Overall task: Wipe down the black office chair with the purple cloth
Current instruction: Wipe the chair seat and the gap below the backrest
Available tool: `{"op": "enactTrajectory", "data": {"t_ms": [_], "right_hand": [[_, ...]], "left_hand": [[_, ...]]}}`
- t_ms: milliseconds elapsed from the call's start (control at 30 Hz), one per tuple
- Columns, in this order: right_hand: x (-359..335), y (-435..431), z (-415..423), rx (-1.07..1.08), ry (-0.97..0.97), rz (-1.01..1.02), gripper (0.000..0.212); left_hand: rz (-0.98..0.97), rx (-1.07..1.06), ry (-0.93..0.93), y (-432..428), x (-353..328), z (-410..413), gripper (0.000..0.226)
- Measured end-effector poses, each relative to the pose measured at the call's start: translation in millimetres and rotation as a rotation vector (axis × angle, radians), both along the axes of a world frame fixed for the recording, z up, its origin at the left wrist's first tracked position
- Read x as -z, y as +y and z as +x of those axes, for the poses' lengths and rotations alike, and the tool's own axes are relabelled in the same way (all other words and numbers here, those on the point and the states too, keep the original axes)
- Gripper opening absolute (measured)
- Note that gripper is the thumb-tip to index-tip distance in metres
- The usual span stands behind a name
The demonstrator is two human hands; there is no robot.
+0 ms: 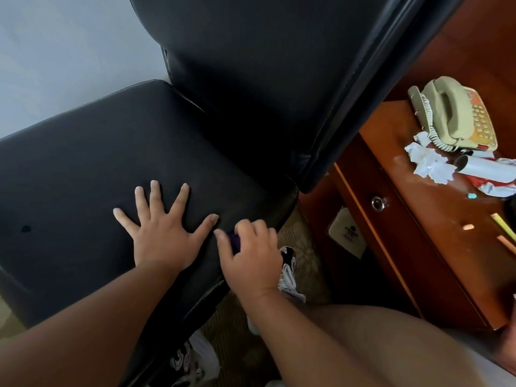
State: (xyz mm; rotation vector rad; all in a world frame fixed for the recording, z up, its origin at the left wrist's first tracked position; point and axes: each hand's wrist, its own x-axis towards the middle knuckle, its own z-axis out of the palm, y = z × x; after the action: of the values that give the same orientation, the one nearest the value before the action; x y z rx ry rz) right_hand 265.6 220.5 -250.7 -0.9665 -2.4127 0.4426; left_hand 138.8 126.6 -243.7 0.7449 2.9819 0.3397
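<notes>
Curling round the purple cloth [234, 241], the right hand [252, 256] is pressing it against the black office chair [83, 169] at the seat's edge. Just left of that grip, the left hand [163, 233] is lying flat, fingers spread. Bare seat is stretching beyond both; a wooden desk [405, 233] is standing further right.

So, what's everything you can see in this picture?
black padded office chair: one, black, centre and left
purple cloth: one, purple, bunched at the chair's near edge
red-brown wooden desk: one, red-brown, right
beige corded telephone: one, beige, on the desk
crumpled white paper: several wads, white, beside the telephone
black-and-white patterned shoes: two, on the carpet below the chair
left hand: one, flat on the chair, fingers spread
right hand: one, grips the purple cloth
</notes>
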Motion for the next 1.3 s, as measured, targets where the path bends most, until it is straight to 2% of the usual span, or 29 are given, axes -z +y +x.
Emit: {"op": "enactTrajectory", "data": {"t_ms": [100, 200, 300, 400, 467, 533, 633, 833, 900, 1000, 1100, 1233, 1300], "right_hand": [[6.5, 13.3, -2.6, -0.050, 0.048, 0.075, 0.032], [2.0, 39.4, -13.7, -0.045, 0.091, 0.050, 0.028], [-7.0, 72.1, -17.9, 0.054, 0.103, -0.035, 0.026], [-21.6, 123.7, -16.0, 0.242, 0.079, -0.124, 0.023], [-30.7, 155.6, -13.5, 0.299, 0.130, -0.103, 0.022], [-31.6, 166.7, -14.5, 0.268, 0.162, -0.046, 0.026], [-13.4, 144.5, -25.1, 0.193, 0.069, -0.035, 0.035], [-7.6, 124.4, -36.5, 0.260, 0.066, -0.171, 0.039], [-7.7, 103.8, -32.9, 0.249, 0.059, -0.139, 0.041], [-4.5, 64.3, -19.1, 0.073, 0.056, 0.000, 0.040], [-11.3, 63.4, -5.3, -0.088, 0.082, 0.035, 0.040], [-39.1, 115.8, -6.8, 0.170, 0.214, -0.049, 0.038], [-40.0, 136.8, -7.9, 0.233, 0.191, -0.122, 0.037]], "left_hand": [[-0.002, 0.015, 0.006, -3.3, 0.2, -1.5, 0.090], [0.017, 0.007, 0.001, -2.5, 0.3, -1.4, 0.090], [0.032, 0.001, -0.004, 2.0, 0.6, 0.7, 0.091], [0.041, -0.014, -0.010, 5.1, 1.2, 2.2, 0.091], [0.031, -0.020, -0.011, 5.6, 1.0, 1.8, 0.091], [0.020, -0.020, -0.016, 5.7, 0.7, 1.0, 0.091], [0.017, -0.022, -0.012, 5.5, -0.1, 1.5, 0.091], [0.007, -0.032, -0.014, 9.5, 0.8, 2.9, 0.091], [0.008, -0.036, -0.016, 9.5, 0.8, 2.8, 0.091], [0.003, -0.025, -0.007, 6.9, -0.6, 2.5, 0.091], [0.001, -0.008, -0.008, 0.2, -1.9, 0.2, 0.091], [0.003, 0.010, -0.001, -3.5, -1.7, -1.5, 0.091], [0.006, 0.012, -0.003, -2.9, -0.8, -1.7, 0.091]]}}
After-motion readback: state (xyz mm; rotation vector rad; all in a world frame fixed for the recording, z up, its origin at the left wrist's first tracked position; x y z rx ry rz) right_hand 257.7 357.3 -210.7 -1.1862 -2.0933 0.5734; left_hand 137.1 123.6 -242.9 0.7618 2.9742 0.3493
